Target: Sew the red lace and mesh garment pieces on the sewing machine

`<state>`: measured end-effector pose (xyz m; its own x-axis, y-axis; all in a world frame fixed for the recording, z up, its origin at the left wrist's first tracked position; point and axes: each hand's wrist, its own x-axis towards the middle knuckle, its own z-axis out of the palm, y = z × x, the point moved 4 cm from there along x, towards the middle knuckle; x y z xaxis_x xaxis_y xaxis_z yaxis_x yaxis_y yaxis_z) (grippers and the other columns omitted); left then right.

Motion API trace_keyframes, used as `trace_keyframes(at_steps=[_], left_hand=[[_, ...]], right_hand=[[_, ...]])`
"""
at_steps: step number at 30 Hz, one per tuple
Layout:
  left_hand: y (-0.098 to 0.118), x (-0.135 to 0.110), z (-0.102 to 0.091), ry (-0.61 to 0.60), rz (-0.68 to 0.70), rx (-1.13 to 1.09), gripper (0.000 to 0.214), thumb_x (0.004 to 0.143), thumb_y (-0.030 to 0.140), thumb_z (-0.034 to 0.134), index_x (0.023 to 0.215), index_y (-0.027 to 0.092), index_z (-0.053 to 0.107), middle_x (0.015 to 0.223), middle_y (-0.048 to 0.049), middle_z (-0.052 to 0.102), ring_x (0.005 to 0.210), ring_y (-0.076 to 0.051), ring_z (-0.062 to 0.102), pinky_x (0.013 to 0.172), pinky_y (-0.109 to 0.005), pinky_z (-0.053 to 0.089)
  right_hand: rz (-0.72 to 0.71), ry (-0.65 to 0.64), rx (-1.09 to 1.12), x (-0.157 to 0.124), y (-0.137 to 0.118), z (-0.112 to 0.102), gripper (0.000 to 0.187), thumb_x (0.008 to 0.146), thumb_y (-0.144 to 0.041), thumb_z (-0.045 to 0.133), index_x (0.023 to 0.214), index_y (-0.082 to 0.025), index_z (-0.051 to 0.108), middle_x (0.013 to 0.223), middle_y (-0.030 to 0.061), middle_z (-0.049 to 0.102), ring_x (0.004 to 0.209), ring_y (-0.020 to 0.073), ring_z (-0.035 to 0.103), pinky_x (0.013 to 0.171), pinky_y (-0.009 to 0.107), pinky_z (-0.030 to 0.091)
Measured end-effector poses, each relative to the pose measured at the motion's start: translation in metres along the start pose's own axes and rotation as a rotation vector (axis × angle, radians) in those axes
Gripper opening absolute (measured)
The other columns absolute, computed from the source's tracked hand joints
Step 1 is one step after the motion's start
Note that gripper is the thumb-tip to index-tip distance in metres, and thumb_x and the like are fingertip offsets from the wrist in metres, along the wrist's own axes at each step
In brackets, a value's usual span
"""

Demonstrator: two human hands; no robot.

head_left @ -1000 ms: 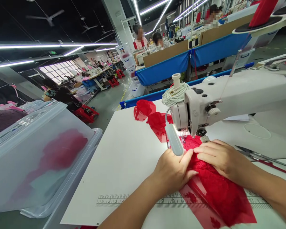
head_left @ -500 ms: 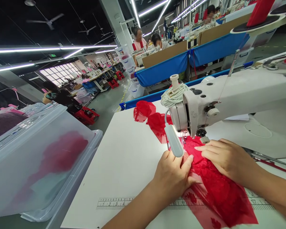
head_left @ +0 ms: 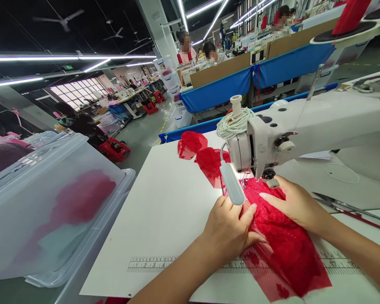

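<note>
A piece of red lace fabric (head_left: 281, 245) lies on the white sewing table (head_left: 171, 211), running under the needle of a white sewing machine (head_left: 304, 126). My left hand (head_left: 231, 230) rests on the fabric's left edge just below the machine's small lamp (head_left: 232, 183), its fingers pressed down on the cloth. To the right of the needle, my right hand (head_left: 293, 202) lies flat on the fabric with fingers stretched toward the presser foot. Behind the machine head, more red fabric pieces (head_left: 202, 156) trail across the table.
A translucent plastic bin (head_left: 50, 202) with red cloth inside stands at the left. A printed ruler (head_left: 183, 264) runs along the table's front edge. Scissors (head_left: 342, 204) lie at the right. Other workers sit at benches with blue cloth skirts (head_left: 240, 84) behind.
Both hands have slid forward toward the needle, pushing the red lace with them. The right hand now sits close under the machine head.
</note>
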<state>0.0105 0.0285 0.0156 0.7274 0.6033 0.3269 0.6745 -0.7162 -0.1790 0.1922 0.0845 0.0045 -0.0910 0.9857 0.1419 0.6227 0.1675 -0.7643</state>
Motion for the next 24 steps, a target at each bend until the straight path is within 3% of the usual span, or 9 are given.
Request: trace_keyframes(at_steps=[3,5,7,10,12,15,20,24], left_hand=[[0.0,-0.002,-0.001,0.04,0.006,0.001,0.071,0.099,0.072,0.034,0.126,0.015,0.067,0.119,-0.0196,0.069,0.091,-0.027,0.066,0.078,-0.039,0.047],[0.0,-0.002,-0.002,0.052,0.011,0.01,0.07,0.1,0.071,0.034,0.128,0.015,0.067,0.121,-0.0196,0.069,0.09,-0.027,0.066,0.079,-0.039,0.048],[0.0,-0.002,-0.003,0.04,0.012,0.016,0.07,0.101,0.07,0.033,0.128,0.015,0.067,0.122,-0.0199,0.068,0.09,-0.027,0.066,0.08,-0.04,0.048],[-0.001,-0.002,-0.004,0.03,0.007,0.01,0.069,0.101,0.07,0.033,0.126,0.016,0.067,0.123,-0.0192,0.068,0.09,-0.027,0.066,0.08,-0.04,0.048],[-0.001,-0.002,-0.004,0.021,0.01,0.009,0.068,0.101,0.069,0.033,0.129,0.016,0.066,0.124,-0.0192,0.068,0.091,-0.027,0.066,0.081,-0.04,0.049],[-0.002,-0.002,-0.004,0.015,0.012,0.012,0.067,0.102,0.067,0.033,0.134,0.016,0.064,0.126,-0.0198,0.068,0.095,-0.028,0.066,0.083,-0.041,0.049],[-0.002,-0.003,-0.004,0.025,0.006,0.009,0.067,0.102,0.066,0.034,0.135,0.016,0.063,0.128,-0.0197,0.067,0.093,-0.027,0.066,0.083,-0.04,0.049],[-0.002,-0.004,-0.004,0.043,0.0,-0.008,0.068,0.103,0.066,0.031,0.134,0.016,0.064,0.126,-0.0196,0.068,0.095,-0.028,0.067,0.083,-0.041,0.049]], right_hand=[[0.035,0.132,-0.029,-0.001,0.006,-0.008,0.02,0.08,-0.045,0.053,0.087,-0.027,0.046,0.063,-0.0037,0.061,0.053,0.0188,0.057,0.053,0.029,0.043],[-0.023,0.15,-0.12,-0.003,0.01,-0.01,0.016,0.086,-0.042,0.05,0.092,-0.027,0.048,0.06,-0.0047,0.058,0.048,0.0184,0.055,0.049,0.028,0.04],[-0.19,0.101,-0.226,-0.006,0.012,-0.008,0.013,0.093,-0.034,0.045,0.095,-0.027,0.055,0.062,-0.0033,0.06,0.048,0.0176,0.056,0.049,0.028,0.04],[-0.495,0.061,-0.399,-0.013,0.01,-0.002,0.038,0.09,-0.012,0.039,0.106,-0.03,0.068,0.074,0.0001,0.064,0.055,0.0161,0.06,0.05,0.027,0.04],[-0.59,0.072,-0.522,-0.016,0.011,0.0,0.051,0.084,-0.006,0.041,0.112,-0.035,0.073,0.073,0.0008,0.062,0.053,0.0155,0.057,0.046,0.027,0.035],[-0.584,0.105,-0.609,-0.016,0.014,0.001,0.05,0.084,-0.007,0.043,0.108,-0.035,0.076,0.068,0.0014,0.057,0.05,0.0154,0.052,0.043,0.029,0.031],[-0.547,0.092,-0.552,-0.017,0.018,0.002,0.047,0.089,-0.009,0.041,0.106,-0.035,0.076,0.08,0.0025,0.066,0.055,0.0157,0.056,0.044,0.028,0.034],[-0.546,0.095,-0.555,-0.017,0.013,0.0,0.047,0.089,-0.008,0.04,0.104,-0.033,0.076,0.074,0.0022,0.061,0.054,0.0163,0.055,0.044,0.028,0.034]])
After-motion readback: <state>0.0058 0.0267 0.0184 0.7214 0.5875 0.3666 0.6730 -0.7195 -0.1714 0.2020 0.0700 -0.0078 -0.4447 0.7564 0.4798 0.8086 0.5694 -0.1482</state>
